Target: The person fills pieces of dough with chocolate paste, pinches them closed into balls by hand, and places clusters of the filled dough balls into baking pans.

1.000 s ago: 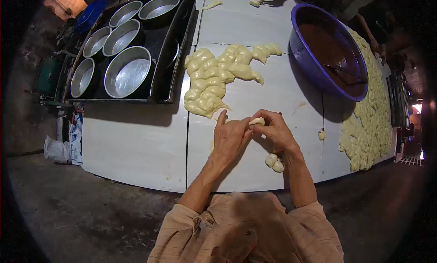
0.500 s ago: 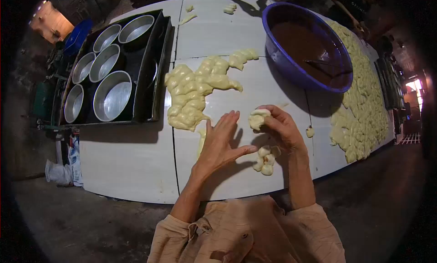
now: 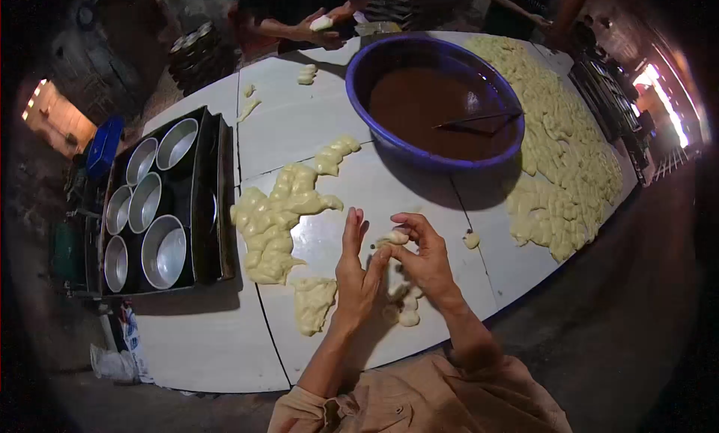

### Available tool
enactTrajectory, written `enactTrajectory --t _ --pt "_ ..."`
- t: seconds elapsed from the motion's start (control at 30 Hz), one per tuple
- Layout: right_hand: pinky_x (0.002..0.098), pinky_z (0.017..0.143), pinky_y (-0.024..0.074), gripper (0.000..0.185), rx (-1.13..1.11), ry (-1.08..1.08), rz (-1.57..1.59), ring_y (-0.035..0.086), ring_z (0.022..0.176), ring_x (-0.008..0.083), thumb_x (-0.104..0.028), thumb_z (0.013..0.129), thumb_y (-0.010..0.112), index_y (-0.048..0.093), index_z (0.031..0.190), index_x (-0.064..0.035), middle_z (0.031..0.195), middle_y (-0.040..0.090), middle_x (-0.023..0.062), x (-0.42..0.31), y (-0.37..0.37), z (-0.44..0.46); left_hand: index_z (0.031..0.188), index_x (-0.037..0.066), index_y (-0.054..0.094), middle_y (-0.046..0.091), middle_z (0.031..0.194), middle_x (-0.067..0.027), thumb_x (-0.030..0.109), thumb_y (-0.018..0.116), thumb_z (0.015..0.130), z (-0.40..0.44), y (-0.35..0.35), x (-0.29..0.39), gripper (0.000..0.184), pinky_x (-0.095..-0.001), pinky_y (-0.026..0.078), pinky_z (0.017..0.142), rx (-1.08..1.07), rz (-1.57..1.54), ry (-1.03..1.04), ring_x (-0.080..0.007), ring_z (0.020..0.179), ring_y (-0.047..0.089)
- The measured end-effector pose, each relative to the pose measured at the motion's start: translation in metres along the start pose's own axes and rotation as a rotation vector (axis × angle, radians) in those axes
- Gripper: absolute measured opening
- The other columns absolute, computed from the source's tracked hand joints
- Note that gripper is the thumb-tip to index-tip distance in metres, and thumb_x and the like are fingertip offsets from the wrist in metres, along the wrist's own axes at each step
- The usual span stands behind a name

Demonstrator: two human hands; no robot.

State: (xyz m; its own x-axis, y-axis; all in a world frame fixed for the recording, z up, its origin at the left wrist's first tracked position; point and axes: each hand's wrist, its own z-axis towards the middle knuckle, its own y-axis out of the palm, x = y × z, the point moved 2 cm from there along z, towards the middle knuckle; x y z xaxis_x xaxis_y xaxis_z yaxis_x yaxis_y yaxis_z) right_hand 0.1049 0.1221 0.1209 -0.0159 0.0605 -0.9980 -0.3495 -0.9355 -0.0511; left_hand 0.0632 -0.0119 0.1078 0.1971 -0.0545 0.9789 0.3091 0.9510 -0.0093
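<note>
Between the thumb and fingers of my right hand (image 3: pixel 428 267) is a small pale piece of dough (image 3: pixel 394 239), pinched and partly hidden. My left hand (image 3: pixel 358 277) stands on edge beside it, fingers stretched upward, its thumb at the underside of the dough or very near it. Below my right hand lies a small cluster of dough balls (image 3: pixel 408 313), partly covered by the hand. A flat slab of soft dough (image 3: pixel 314 304) rests left of my left wrist, and a larger lumpy sheet of dough (image 3: pixel 271 234) spreads beyond it.
A purple basin (image 3: pixel 449 162) of brown filling (image 3: pixel 419 100) holds a dark utensil (image 3: pixel 479 122). Many dough pieces (image 3: pixel 554 178) cover the table's right side. At left, a black tray (image 3: pixel 202 208) holds several round metal pans (image 3: pixel 163 252). Across the table, a co-worker's hands (image 3: pixel 318 34) hold dough.
The view has tilted upward, bringing a co-worker's hands into sight. My left hand has turned on edge and come close to my right. The dough in my right hand looks more folded over.
</note>
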Motion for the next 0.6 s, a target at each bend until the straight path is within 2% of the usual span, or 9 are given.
enactTrajectory --t 0.03,0.07,0.13,0.27,0.3,0.4,0.43,0.53,0.6 --pt "0.0320 0.089 0.0535 0.038 -0.020 0.023 0.124 0.065 0.101 0.0144 -0.003 0.087 0.076 0.058 0.121 0.0001 0.105 0.067 0.0080 -0.002 -0.001 -0.001 0.157 0.000 0.020 0.036 0.154 -0.0277 0.051 0.053 0.101 0.005 0.007 0.011 0.083 -0.0470 0.034 0.115 -0.047 -0.080 0.015 -0.0382 0.143 0.038" --pt "0.0308 0.090 0.0533 0.037 -0.044 0.044 0.250 0.065 0.101 0.0144 -0.003 0.087 0.076 0.057 0.119 0.0000 0.104 0.066 0.0080 -0.005 -0.003 -0.001 0.155 -0.003 0.027 0.049 0.148 -0.0237 0.036 0.060 0.101 0.008 0.018 0.001 0.075 -0.0407 0.039 0.112 0.003 -0.152 0.142 -0.0357 0.137 0.049" --pt "0.0261 0.085 0.0537 0.028 -0.185 0.213 0.695 0.064 0.094 0.0120 -0.004 0.089 0.075 0.059 0.112 -0.0023 0.102 0.065 0.0052 -0.015 -0.005 -0.003 0.155 -0.004 0.021 0.056 0.139 -0.0260 0.061 0.052 0.098 0.010 0.033 -0.002 0.092 -0.0441 0.045 0.107 -0.103 -0.015 0.254 -0.0350 0.128 0.056" --pt "0.0249 0.078 0.0540 0.019 -0.110 0.252 0.896 0.064 0.087 0.0101 -0.013 0.096 0.068 0.060 0.110 -0.0034 0.098 0.065 0.0031 -0.028 -0.020 0.009 0.154 -0.007 0.021 0.061 0.131 -0.0272 0.059 0.066 0.090 0.019 0.079 0.005 0.102 -0.0417 0.052 0.100 0.077 -0.387 0.216 -0.0334 0.118 0.062" --pt "0.0251 0.078 0.0539 0.019 -0.121 0.274 0.935 0.063 0.087 0.0098 -0.015 0.097 0.068 0.060 0.110 -0.0036 0.099 0.064 0.0029 -0.025 -0.026 0.014 0.158 0.000 0.013 0.059 0.132 -0.0265 0.052 0.080 0.081 0.023 0.086 -0.002 0.115 -0.0393 0.054 0.097 0.069 -0.503 0.160 -0.0310 0.118 0.061" --pt "0.0253 0.076 0.0541 0.017 -0.132 0.214 0.792 0.063 0.087 0.0092 -0.018 0.098 0.065 0.061 0.109 -0.0052 0.096 0.064 0.0018 -0.022 -0.051 0.047 0.161 0.009 0.002 0.056 0.133 -0.0250 0.038 0.085 0.081 0.027 0.093 -0.011 0.119 -0.0371 0.055 0.094 -0.008 -0.593 -0.105 -0.0278 0.117 0.061" --pt "0.0256 0.073 0.0543 0.014 -0.042 0.118 0.653 0.064 0.085 0.0092 -0.018 0.098 0.066 0.061 0.106 -0.0069 0.095 0.065 0.0011 -0.028 -0.061 0.065 0.161 0.016 -0.005 0.053 0.134 -0.0226 0.017 0.080 0.087 0.028 0.086 -0.011 0.113 -0.0343 0.056 0.091 -0.088 -0.554 -0.205 -0.0250 0.116 0.062" --pt "0.0217 0.061 0.0465 0.019 0.036 -0.058 0.105 0.059 0.073 0.0066 -0.024 0.100 0.062 0.062 0.102 -0.0054 0.086 0.065 0.0010 -0.042 -0.110 0.133 0.160 0.012 0.013 0.055 0.133 -0.0223 0.001 0.064 0.094 0.023 0.061 -0.017 0.084 -0.0319 0.057 0.089 -0.104 -0.496 -0.371 -0.0210 0.106 0.066" --pt "0.0261 0.063 0.0460 0.024 0.003 0.020 -0.265 0.058 0.072 0.0087 -0.026 0.097 0.060 0.063 0.097 -0.0016 0.085 0.064 0.0031 -0.041 -0.130 0.174 0.149 0.002 0.040 0.065 0.121 -0.0198 0.009 0.064 0.098 0.026 0.039 -0.027 0.057 -0.0309 0.057 0.088 -0.085 -0.341 -0.394 -0.0182 0.100 0.067"
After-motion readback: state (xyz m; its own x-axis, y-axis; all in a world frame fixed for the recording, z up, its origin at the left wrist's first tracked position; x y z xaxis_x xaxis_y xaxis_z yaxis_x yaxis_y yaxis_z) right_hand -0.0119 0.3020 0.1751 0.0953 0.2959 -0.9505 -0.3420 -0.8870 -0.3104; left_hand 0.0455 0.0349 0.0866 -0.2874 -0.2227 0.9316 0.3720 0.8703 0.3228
